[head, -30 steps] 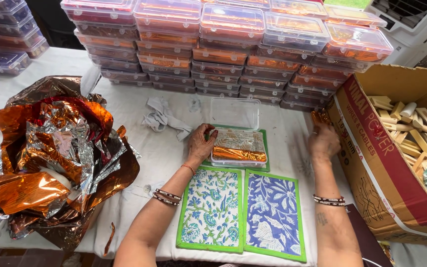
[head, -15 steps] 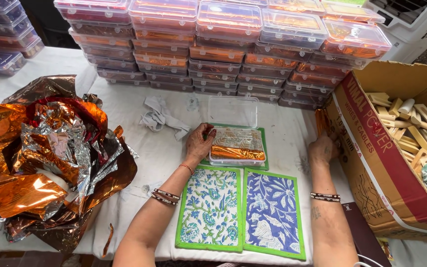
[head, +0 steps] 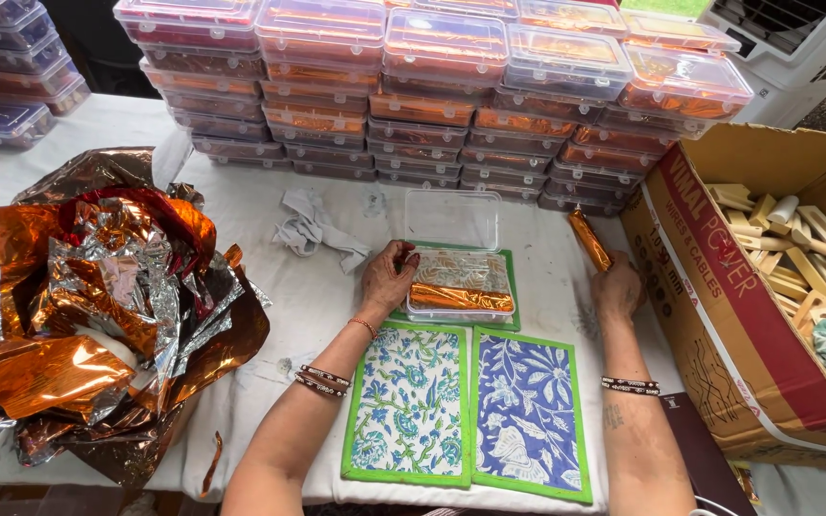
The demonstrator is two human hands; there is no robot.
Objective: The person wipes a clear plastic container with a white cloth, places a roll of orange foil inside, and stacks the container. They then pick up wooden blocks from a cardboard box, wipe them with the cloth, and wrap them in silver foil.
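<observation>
Right hand (head: 619, 287) pinches a light, crinkly foil-wrapped roll (head: 589, 240) at its base; left hand (head: 389, 277) steadies the open plastic box (head: 459, 287) at 9 o'clock.

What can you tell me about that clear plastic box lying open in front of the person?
The clear plastic box is shallow and rectangular, its hinged lid open and leaning back. Inside lie a patterned piece and an orange foil roll. It sits on a green-edged mat on the white table. The left hand touches its left edge.
</observation>
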